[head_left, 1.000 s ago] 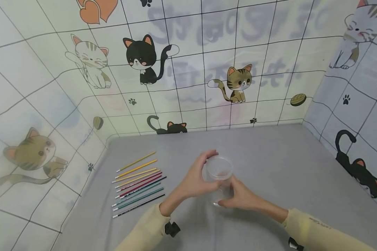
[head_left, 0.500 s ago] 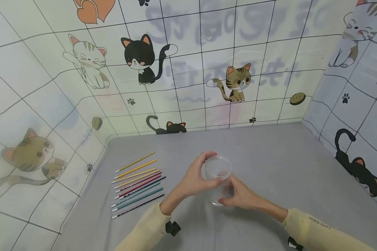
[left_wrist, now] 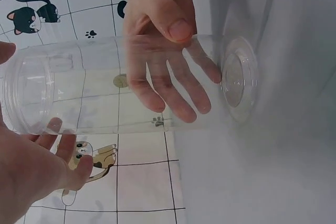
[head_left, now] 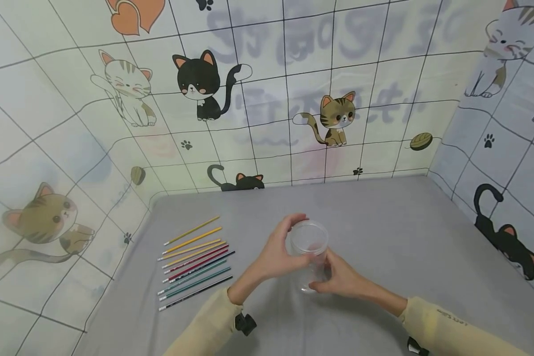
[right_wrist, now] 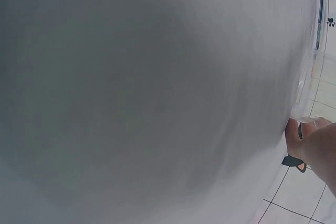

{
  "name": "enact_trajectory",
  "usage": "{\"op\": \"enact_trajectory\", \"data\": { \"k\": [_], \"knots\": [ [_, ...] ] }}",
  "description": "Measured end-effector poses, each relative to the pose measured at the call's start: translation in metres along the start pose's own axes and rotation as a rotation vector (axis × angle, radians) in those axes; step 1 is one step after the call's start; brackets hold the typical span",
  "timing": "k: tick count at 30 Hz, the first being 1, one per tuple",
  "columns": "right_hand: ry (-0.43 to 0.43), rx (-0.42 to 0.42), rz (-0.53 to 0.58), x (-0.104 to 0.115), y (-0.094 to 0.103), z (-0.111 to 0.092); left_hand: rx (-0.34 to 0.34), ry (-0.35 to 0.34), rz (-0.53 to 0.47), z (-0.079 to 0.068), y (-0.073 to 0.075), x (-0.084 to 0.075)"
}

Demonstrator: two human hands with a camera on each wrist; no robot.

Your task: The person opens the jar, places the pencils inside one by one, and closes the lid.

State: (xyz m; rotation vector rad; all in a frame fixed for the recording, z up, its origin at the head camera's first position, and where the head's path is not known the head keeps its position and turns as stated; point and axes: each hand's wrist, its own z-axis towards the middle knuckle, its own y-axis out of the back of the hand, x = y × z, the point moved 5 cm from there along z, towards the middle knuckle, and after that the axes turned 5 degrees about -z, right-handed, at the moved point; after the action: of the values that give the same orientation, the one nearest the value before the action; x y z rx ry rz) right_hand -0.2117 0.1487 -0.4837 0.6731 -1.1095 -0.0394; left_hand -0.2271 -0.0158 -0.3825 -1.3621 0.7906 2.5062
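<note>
A tall clear plastic jar (head_left: 309, 242) stands upright on the grey cloth in the middle of the head view. Round its upper part, just below the ringed rim, curves my left hand (head_left: 277, 254), thumb in front and fingers behind. My right hand (head_left: 342, 278) grips the lower body from the right. In the left wrist view the jar (left_wrist: 94, 87) appears sideways, its round base towards the right; the right hand (left_wrist: 168, 72) shows partly through its wall. The right wrist view catches only part of the right hand (right_wrist: 317, 148) at its edge.
Several pencils (head_left: 196, 279), yellow, red, teal and black, lie in a slanting row left of the jar. Grey cloth (head_left: 405, 232) covers the table. Cat-print sheets (head_left: 267, 99) hang behind it and along both sides.
</note>
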Motion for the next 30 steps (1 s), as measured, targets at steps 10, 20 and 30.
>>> {"op": "enact_trajectory", "data": {
  "k": [10, 20, 30],
  "knots": [
    [0.005, -0.015, -0.016, -0.0015, -0.0008, -0.0004, -0.056, 0.022, -0.009, -0.0007, 0.0014, 0.0052],
    [0.016, -0.023, -0.007, -0.0021, -0.0002, -0.0007, -0.019, -0.069, 0.028, 0.001, -0.0004, -0.0019],
    [0.031, -0.016, -0.003, -0.0018, -0.0009, -0.0006, -0.042, -0.045, 0.063, 0.0006, -0.0012, -0.0015]
  ]
}}
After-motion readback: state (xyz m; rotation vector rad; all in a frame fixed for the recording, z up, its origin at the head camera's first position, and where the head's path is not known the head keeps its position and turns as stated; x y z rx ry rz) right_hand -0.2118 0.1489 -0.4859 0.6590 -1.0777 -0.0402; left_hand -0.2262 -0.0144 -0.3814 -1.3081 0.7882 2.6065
